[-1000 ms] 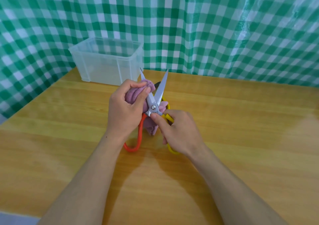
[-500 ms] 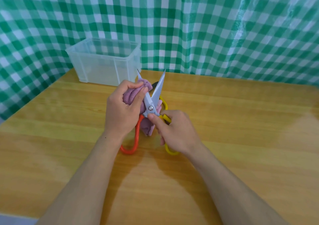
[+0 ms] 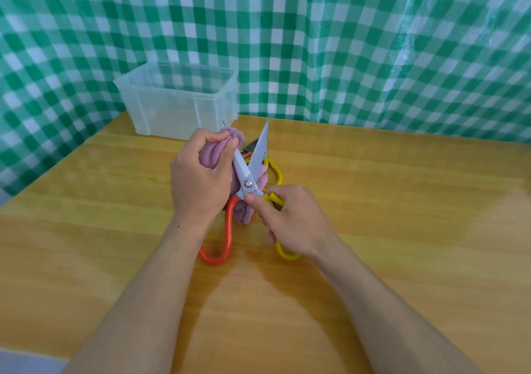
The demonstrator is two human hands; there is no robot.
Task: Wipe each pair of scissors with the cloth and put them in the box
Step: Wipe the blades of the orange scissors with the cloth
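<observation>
Head view: left hand (image 3: 198, 185) grips cloth (image 3: 211, 155), hiding most of one blade (image 3: 240, 169); right hand (image 3: 294, 220) pinches scissors (image 3: 248, 183).

The left hand (image 3: 201, 184) grips a purple cloth (image 3: 211, 155) bunched round one blade of the open scissors (image 3: 248, 182); the right hand (image 3: 290, 221) holds their yellow handle. A clear box (image 3: 161, 109) stands behind on the wooden surface (image 3: 402, 230)

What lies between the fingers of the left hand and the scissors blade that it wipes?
The purple cloth, gripped in a bunch by the left hand, lies against one blade of the open scissors; the head view shows it.
</observation>
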